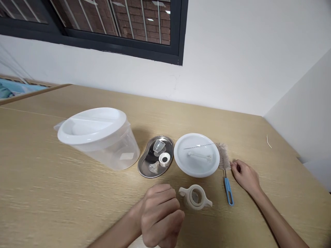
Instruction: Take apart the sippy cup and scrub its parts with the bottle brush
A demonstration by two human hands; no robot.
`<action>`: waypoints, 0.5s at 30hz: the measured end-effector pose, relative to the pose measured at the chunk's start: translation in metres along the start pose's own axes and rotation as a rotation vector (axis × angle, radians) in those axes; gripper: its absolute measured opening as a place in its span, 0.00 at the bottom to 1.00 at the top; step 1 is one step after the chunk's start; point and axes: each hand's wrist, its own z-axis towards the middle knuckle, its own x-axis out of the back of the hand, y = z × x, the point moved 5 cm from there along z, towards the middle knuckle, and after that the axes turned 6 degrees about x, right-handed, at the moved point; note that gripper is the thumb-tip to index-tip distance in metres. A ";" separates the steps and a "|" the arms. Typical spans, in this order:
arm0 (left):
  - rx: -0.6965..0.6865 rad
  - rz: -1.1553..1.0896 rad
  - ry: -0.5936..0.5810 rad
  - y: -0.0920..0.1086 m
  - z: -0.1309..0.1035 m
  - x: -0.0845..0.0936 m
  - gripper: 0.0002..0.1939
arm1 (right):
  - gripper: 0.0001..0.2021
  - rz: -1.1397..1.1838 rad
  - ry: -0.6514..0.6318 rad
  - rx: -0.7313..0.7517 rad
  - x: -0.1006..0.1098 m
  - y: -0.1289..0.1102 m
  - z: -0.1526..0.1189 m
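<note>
My left hand (162, 215) is closed in a fist above the near part of the table; whatever its fingers hold, if anything, is hidden. Just right of it stands a pale, two-handled cup-like piece (195, 198) with a round opening. My right hand (244, 175) rests on the table with curled fingers and nothing visible in them. Its fingertips are beside the bristles of a bottle brush (224, 158) with a blue handle. A white bowl (182, 165) contains a clear, thin-stemmed piece (199, 156), and a thin wire brush (200, 146) lies across it.
A kidney-shaped steel tray (144, 162) contains a clear cup (159, 146), a white ring (164, 159) and a clear bottle teat (154, 167). Left of it stands a translucent pitcher (116, 151) with a white lid. A thin pale strip (269, 141) lies far right. A wall (219, 69) rises behind the table.
</note>
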 end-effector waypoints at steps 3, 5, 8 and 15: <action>0.055 0.019 -0.047 0.003 0.001 0.002 0.16 | 0.22 0.006 -0.005 -0.001 0.000 0.000 0.000; 0.077 -0.002 -0.047 0.004 0.002 0.003 0.17 | 0.22 0.010 -0.006 0.001 -0.001 0.000 0.000; 0.085 -0.065 0.038 0.003 0.001 0.003 0.19 | 0.22 0.010 0.001 -0.008 -0.001 0.000 0.000; 0.103 -0.102 0.049 -0.001 -0.001 -0.001 0.21 | 0.23 0.010 -0.002 -0.014 -0.002 0.000 0.000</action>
